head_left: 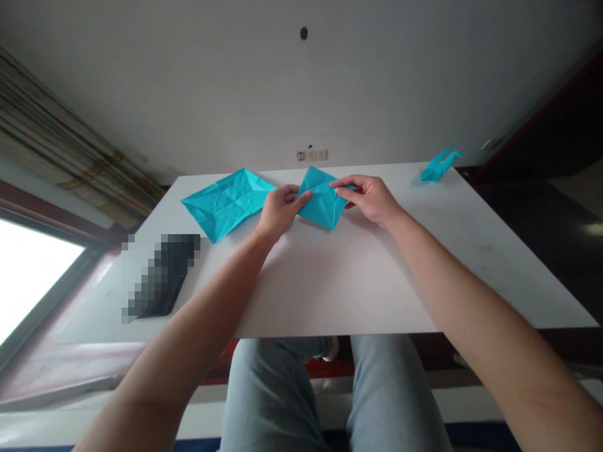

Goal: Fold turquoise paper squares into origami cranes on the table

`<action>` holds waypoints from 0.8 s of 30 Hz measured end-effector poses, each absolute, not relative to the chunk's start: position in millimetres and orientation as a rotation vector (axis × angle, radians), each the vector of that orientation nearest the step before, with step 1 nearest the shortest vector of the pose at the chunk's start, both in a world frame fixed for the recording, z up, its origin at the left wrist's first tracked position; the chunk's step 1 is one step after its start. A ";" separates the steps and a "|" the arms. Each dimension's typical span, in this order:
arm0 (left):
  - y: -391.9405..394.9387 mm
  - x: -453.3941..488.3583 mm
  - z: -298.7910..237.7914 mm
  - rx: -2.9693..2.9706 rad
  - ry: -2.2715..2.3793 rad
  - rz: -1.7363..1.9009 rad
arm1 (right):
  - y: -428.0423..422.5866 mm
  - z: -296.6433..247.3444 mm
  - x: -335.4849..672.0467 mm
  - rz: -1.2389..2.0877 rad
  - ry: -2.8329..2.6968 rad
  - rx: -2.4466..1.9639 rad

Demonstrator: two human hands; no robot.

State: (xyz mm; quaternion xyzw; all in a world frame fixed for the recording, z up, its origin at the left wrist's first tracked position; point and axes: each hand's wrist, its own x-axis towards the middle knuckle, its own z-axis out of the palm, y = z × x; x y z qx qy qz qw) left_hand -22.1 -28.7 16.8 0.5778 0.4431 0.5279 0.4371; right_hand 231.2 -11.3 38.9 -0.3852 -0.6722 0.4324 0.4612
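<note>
A folded square of turquoise origami paper (320, 204) is held above the white table, one corner pointing away from me and another toward me. My left hand (281, 210) pinches its left corner, thumb on top. At the right corner, my right hand (367, 198) grips the paper between thumb and fingers, the index fingertip lying on the upper face. Crease lines run across the folded square. Just left of my left hand lies a larger opened turquoise sheet (229, 201), covered with a net of creases; my left hand overlaps its right end.
A finished turquoise paper crane (439, 166) stands at the table's far right. A dark, partly pixelated flat object (164, 276) lies on the left side of the white table (339, 295). The wall with sockets (311, 154) rises behind; a curtain (70, 125) hangs at left.
</note>
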 end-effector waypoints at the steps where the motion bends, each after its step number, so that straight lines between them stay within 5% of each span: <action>1: -27.6 -23.3 16.8 1.441 1.120 1.341 | -10.2 38.4 231.7 1.053 -1.654 -0.943; 24: -37.6 -21.6 32.5 1.449 0.996 1.205 | 2.5 30.1 244.2 1.016 -1.536 -0.934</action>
